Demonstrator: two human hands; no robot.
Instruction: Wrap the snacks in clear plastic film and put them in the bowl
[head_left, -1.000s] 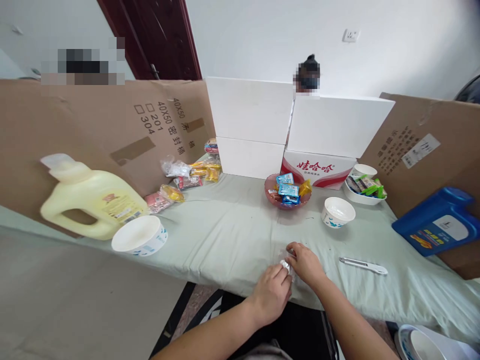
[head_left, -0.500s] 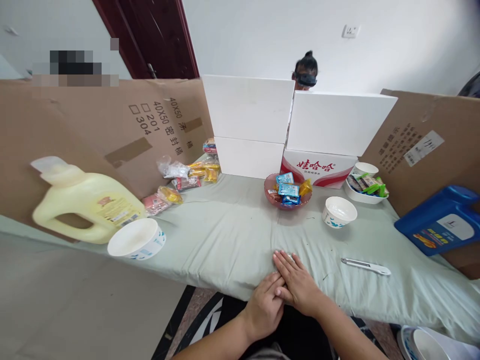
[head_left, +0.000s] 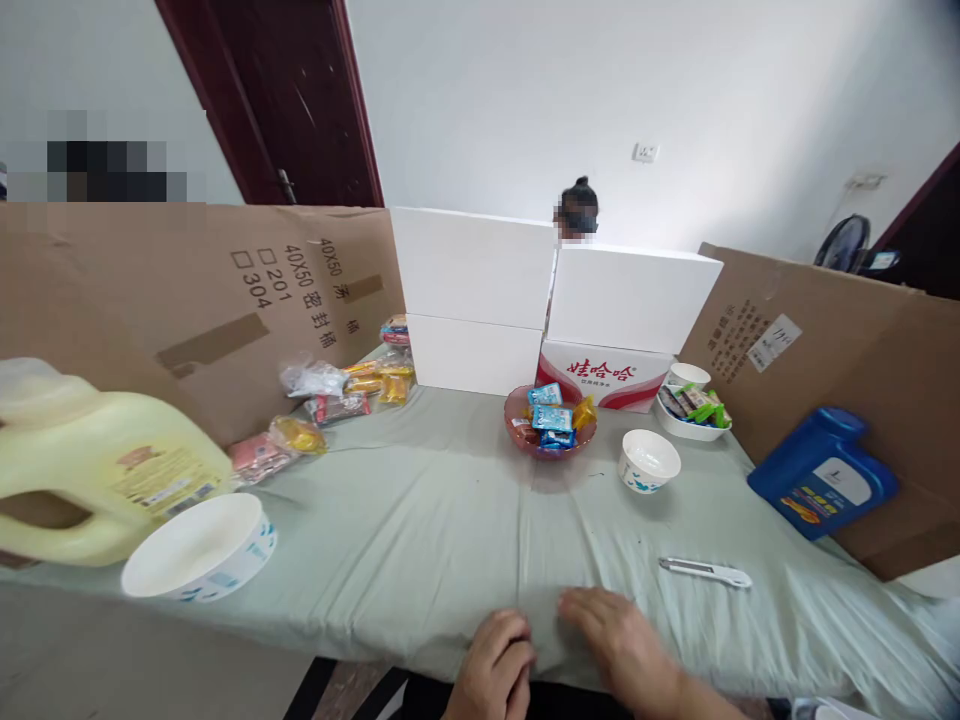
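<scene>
My left hand (head_left: pixel 495 662) rests at the table's front edge with its fingers curled in, and no object shows in it. A short gap to the right, my right hand (head_left: pixel 621 640) lies low over the cloth, its fingers stretched out and slightly blurred. The nearest thing to it is a white utility knife (head_left: pixel 705 572) lying on the cloth to the right. Beyond the hands stands a reddish glass bowl (head_left: pixel 519 432) holding blue and yellow packets (head_left: pixel 553 418). To that bowl's right is a white paper bowl (head_left: pixel 649 462) with a blue pattern.
Left on the green tablecloth (head_left: pixel 420 520) are a large paper bowl (head_left: pixel 202 550), a pale yellow jug (head_left: pixel 112 460) and bagged snacks (head_left: pixel 300 435). White boxes (head_left: pixel 472 270) stand behind. A white dish (head_left: pixel 694 430) of packets and a blue bottle (head_left: pixel 821 475) are right. Another person (head_left: pixel 579 208) sits beyond.
My hands have come apart; they were laid together, the right over the left. The view has tilted up and turned right, so the table things appear lower and further left.
</scene>
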